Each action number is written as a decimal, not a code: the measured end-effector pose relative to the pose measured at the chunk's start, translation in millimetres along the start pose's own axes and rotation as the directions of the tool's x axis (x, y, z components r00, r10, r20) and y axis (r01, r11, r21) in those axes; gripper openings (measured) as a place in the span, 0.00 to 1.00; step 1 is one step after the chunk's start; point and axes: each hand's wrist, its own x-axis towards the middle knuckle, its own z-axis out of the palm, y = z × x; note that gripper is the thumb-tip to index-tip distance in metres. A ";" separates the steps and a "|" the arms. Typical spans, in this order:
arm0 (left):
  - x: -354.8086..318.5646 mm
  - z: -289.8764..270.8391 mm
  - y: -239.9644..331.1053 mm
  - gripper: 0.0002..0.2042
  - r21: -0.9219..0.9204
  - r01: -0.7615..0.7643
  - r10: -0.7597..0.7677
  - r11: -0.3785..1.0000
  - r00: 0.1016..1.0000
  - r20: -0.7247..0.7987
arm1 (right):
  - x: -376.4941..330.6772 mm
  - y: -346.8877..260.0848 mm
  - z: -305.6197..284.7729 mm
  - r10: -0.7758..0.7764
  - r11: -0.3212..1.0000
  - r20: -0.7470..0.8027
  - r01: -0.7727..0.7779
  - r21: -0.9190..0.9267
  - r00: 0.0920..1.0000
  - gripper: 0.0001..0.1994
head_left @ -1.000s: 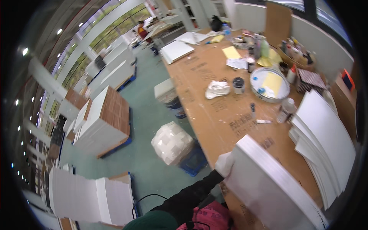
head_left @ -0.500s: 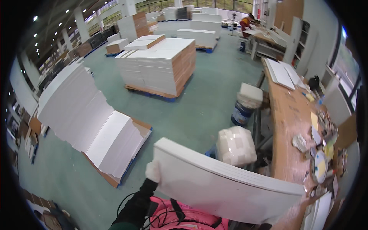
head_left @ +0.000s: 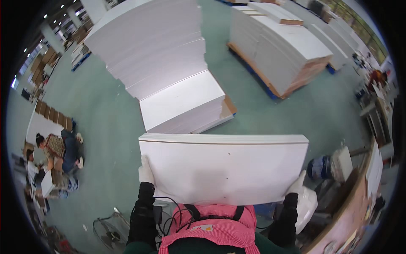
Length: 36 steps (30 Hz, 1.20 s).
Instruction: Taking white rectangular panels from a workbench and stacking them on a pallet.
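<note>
Both gloved hands grip a white board stack (head_left: 224,169), held flat at chest height: the left hand (head_left: 146,171) clasps its left edge, the right hand (head_left: 297,185) its right corner. Beyond it a board pile (head_left: 182,106) sits on the green floor (head_left: 105,118).

Both arms extended forward, dark sleeves; left hand (head_left: 146,171) and right hand (head_left: 297,184) white-gloved, fingers clamped at chest height.

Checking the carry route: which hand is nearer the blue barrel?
Right. The right hand grips the white board stack's right edge, just left of the blue barrel; the left hand grips the far edge.
</note>
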 end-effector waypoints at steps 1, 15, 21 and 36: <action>13.9 6.7 1.8 0.46 0.007 0.023 -0.023 1.000 1.000 -0.014 | 100.1 44.3 18.2 -0.327 0.932 0.134 0.296 0.209 0.935 0.37; 194.0 34.6 -38.6 0.53 -0.169 0.516 -0.535 0.840 0.840 -0.093 | 145.2 -69.9 382.3 0.084 0.895 0.477 0.144 -0.423 0.875 0.44; 320.7 37.3 -78.1 0.52 -0.136 0.497 -0.512 0.857 0.850 -0.123 | 127.4 -70.4 496.8 0.062 0.881 0.568 0.222 -0.417 0.821 0.44; 475.8 110.4 -43.7 0.41 -0.310 0.495 -0.457 0.812 0.869 0.192 | 151.5 -86.3 643.5 0.032 0.482 0.288 0.238 -0.843 0.957 0.48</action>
